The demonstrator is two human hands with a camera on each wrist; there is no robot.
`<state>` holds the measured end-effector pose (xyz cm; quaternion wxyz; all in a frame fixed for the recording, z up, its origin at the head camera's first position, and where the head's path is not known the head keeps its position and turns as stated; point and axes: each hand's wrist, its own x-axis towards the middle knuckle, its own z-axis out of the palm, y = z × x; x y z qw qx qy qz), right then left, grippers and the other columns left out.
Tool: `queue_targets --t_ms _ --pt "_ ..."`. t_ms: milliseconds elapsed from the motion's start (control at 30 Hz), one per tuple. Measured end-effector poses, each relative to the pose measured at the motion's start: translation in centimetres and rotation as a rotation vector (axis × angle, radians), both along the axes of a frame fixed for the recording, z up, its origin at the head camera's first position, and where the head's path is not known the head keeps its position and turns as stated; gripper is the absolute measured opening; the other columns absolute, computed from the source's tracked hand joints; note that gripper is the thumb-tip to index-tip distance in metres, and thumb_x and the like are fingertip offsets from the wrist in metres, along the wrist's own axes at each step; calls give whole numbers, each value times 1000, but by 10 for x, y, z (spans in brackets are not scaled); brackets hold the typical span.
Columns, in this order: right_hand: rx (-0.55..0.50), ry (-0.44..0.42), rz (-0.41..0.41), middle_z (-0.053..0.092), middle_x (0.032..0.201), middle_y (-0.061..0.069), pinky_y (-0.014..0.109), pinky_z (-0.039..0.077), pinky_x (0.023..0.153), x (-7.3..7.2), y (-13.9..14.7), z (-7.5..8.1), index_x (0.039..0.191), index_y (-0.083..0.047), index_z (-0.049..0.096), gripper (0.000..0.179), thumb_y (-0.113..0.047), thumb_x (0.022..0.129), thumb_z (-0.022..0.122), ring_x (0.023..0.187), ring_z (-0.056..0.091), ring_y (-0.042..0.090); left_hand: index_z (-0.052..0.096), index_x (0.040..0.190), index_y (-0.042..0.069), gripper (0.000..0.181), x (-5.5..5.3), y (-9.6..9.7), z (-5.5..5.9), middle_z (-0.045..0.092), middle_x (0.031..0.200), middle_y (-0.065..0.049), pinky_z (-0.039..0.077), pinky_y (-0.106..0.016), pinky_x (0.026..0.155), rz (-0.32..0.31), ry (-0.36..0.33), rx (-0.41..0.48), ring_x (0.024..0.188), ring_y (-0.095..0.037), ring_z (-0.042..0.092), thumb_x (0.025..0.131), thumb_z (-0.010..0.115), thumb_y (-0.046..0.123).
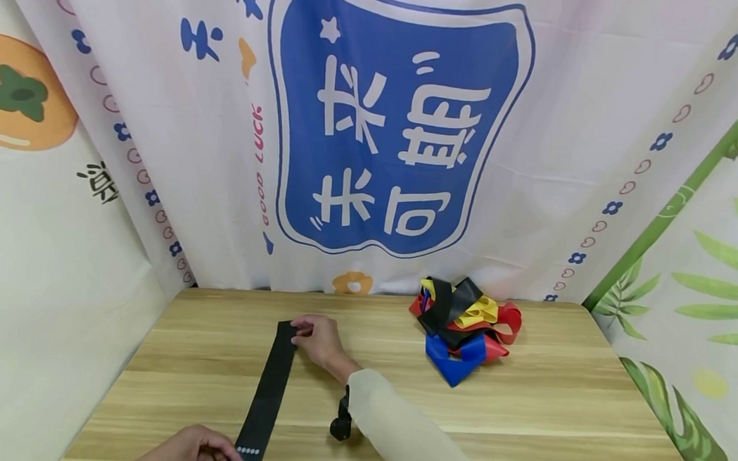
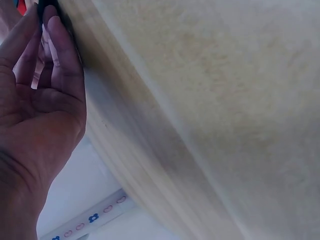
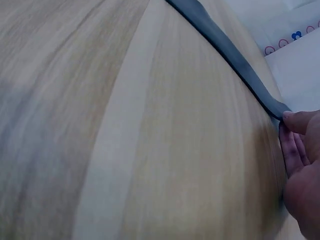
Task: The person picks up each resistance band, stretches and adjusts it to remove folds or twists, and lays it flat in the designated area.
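A flat black resistance band [image 1: 272,387] stretches lengthwise over the wooden table, with white dots and small print near its close end. At its far end my right hand [image 1: 323,342] pinches the edge between thumb and fingers; the right wrist view shows the thumb on the band [image 3: 232,57]. My left hand [image 1: 187,451] holds the printed near end at the table's front. In the left wrist view, the fingertips of that hand [image 2: 42,95] meet a dark bit of the band, mostly hidden by the fingers.
Toward the back right of the table [image 1: 522,416] lies a tangled pile of bands [image 1: 458,324] in black, yellow, red and blue. A printed white curtain [image 1: 215,249] hangs behind the table's back edge. Below my right sleeve shows a black wrist-camera mount [image 1: 341,419].
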<state>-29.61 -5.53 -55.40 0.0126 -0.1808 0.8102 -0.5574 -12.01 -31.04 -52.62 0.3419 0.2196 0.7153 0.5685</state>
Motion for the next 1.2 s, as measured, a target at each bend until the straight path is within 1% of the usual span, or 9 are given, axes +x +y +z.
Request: queue_targets --t_ms 200,333,567,667,800,900,1033,1133,1200 --pt "73 50 2 78 109 9 18 57 77 -1 1 2 116 -3 79 27 2 89 82 89 71 8 76 112 -6 22 -1 4 6 69 86 7 47 -14 62 -10 45 -42 72 0 60 91 70 -5" --pt "104 102 -11 77 105 10 18 56 78 -2 6 1 115 -2 79 26 1 89 83 91 70 12 76 111 -6 20 -2 6 7 68 86 8 45 -14 61 -16 59 -39 72 1 59 92 71 -5" --pt "71 115 15 74 108 11 18 56 80 -1 18 1 114 -1 79 24 -4 91 83 96 70 18 74 115 -9 24 -4 6 10 67 88 8 48 -15 62 -41 103 -22 71 1 56 92 65 -9" --pt "50 104 38 74 110 10 19 56 80 1 23 3 114 -2 79 23 -5 92 82 97 70 17 73 116 -8 22 -6 7 11 66 87 9 52 -17 62 -39 143 -45 72 2 58 94 67 -6" --pt "20 80 50 75 110 10 19 57 79 3 30 6 113 -1 79 22 -5 92 82 98 71 16 73 118 -6 24 -11 9 15 65 86 9 55 -21 63 -20 198 -77 73 1 60 95 74 1" --pt "-1 47 56 76 112 11 20 58 80 4 35 10 115 0 78 23 -5 93 81 99 72 16 71 121 -5 26 -16 13 20 66 89 4 56 -22 67 20 184 -99 77 -3 62 96 74 3" --pt "-36 5 73 77 114 16 23 60 81 7 44 19 118 2 76 26 -3 93 80 100 74 17 70 124 -5 29 -23 22 26 69 96 -4 57 -24 72 70 222 -131 84 -8 65 96 75 4" --pt "-50 -2 88 76 117 20 24 61 83 11 52 26 121 3 75 28 -3 93 79 101 75 19 71 123 -4 30 -28 30 29 71 99 -8 57 -25 73 101 281 -161 86 -9 65 96 76 7" --pt "-49 4 97 75 120 20 23 60 85 13 57 29 121 2 75 28 -4 94 79 103 75 21 71 123 -3 30 -29 35 31 71 102 -10 58 -25 74 121 290 -175 87 -9 65 96 76 9"
